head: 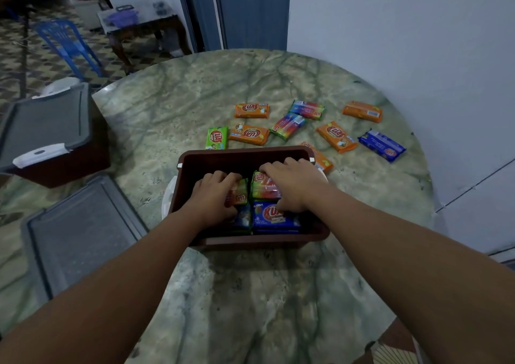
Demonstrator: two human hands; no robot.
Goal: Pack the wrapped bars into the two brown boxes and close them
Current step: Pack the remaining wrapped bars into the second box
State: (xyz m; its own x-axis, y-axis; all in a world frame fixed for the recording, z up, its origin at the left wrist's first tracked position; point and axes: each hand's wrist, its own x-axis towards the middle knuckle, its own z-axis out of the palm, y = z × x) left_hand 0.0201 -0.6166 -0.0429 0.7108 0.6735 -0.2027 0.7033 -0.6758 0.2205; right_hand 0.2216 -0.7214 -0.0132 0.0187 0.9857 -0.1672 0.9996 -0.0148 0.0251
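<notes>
1. Inside the open brown box point(250, 157), the left hand point(213, 199) lies on a rainbow-wrapped bar point(239, 193), its fingers curled over the bar's far edge.
2. Beside it in the box, the right hand point(292, 185) holds a second rainbow bar point(264, 188), fingers on top and thumb at the near edge.
3. Nearer than the hands in the box lies a blue bar point(274, 220).
4. Behind the box, on the tabletop point(250, 294), lie loose bars: a green bar point(216, 138), several orange, two rainbow, one blue.
5. Left of the box lies a grey lid point(80, 232); behind that lid stands a second brown box point(64, 168), closed with a grey lid.
</notes>
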